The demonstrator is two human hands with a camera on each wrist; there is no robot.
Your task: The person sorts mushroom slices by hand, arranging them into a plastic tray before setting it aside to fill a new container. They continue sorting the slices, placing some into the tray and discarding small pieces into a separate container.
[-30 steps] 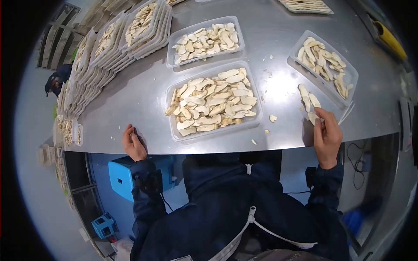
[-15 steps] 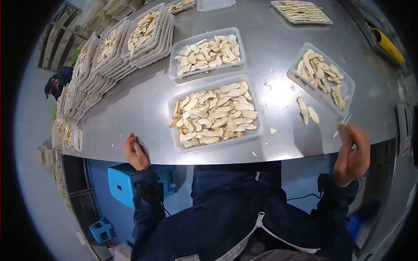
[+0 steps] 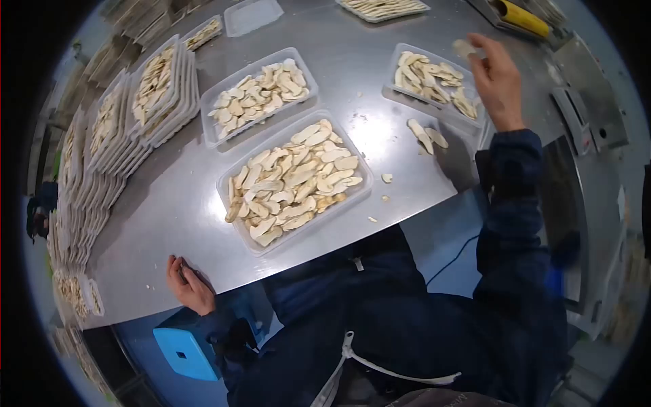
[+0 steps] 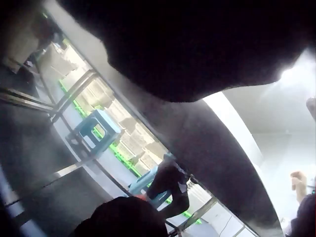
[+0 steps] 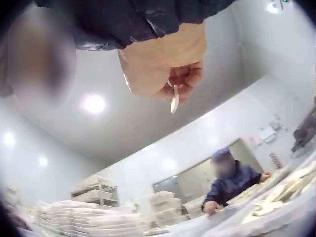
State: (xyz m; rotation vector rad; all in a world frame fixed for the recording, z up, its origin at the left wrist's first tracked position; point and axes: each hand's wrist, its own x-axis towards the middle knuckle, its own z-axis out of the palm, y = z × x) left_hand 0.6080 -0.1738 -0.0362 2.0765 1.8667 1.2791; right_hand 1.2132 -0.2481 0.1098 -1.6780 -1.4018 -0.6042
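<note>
In the head view my right hand (image 3: 500,81) is raised at the right side of the metal table. It pinches a pale mushroom slice (image 3: 464,47) between thumb and fingers, just past the back right corner of a tray of mushroom slices (image 3: 393,74). The right wrist view shows the same slice (image 5: 175,101) edge-on below the fingertips. Two loose slices (image 3: 428,136) lie on the table in front of that tray. My left hand (image 3: 191,288) rests at the table's front edge, fingers loosely curled and holding nothing. The left wrist view shows mostly dark sleeve and floor.
A fuller tray of slices (image 3: 227,186) stands at front centre, another tray (image 3: 207,129) behind it. Tall stacks of filled trays (image 3: 139,146) line the left. At the back are a tray of neatly rowed slices (image 3: 380,19) and a yellow cylinder (image 3: 522,18). A person (image 5: 229,180) works opposite.
My right hand has lifted a slice off the table, drawn it back past the front edge, then carried it up and away beyond the right tray. The head view has turned; the left hand stays put.
</note>
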